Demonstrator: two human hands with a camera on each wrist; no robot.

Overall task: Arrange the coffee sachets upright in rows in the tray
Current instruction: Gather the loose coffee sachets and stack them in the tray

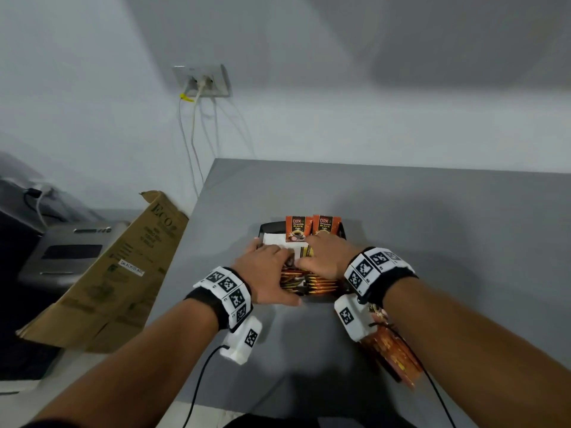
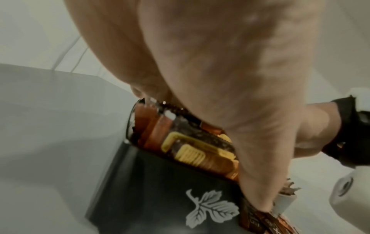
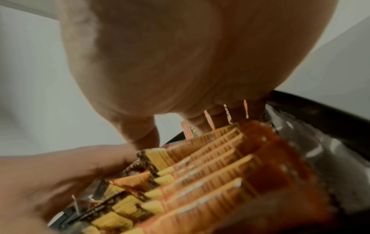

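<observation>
Grey tabletop (image 1: 432,211) set against a pale wall (image 1: 309,88) that carries a socket plate (image 1: 202,81) with hanging cables; a flattened cardboard box (image 1: 123,273) leans at the table's left edge. Black tray (image 1: 268,227) stands near the table's front, its outer wall printed with a white leaf, as the left wrist view shows. Coffee sachets (image 1: 312,281) fill the near part of the tray on edge in close rows, crimped tops upward; two more sachets (image 1: 312,227) stand facing the viewer against the far wall, presumably as a backstop for the rows. Loose sachets (image 1: 392,350) lie on the table under the right forearm, apparently the stock not yet placed. Left hand (image 1: 265,270) lies over the left rows, thumb down the tray's near wall; whether its fingers grip a sachet cannot be told. Right hand (image 1: 324,257) covers the right rows with fingers dipped between the sachet tops; its hold likewise cannot be told. Both seem to press the pack together so it stays upright.
</observation>
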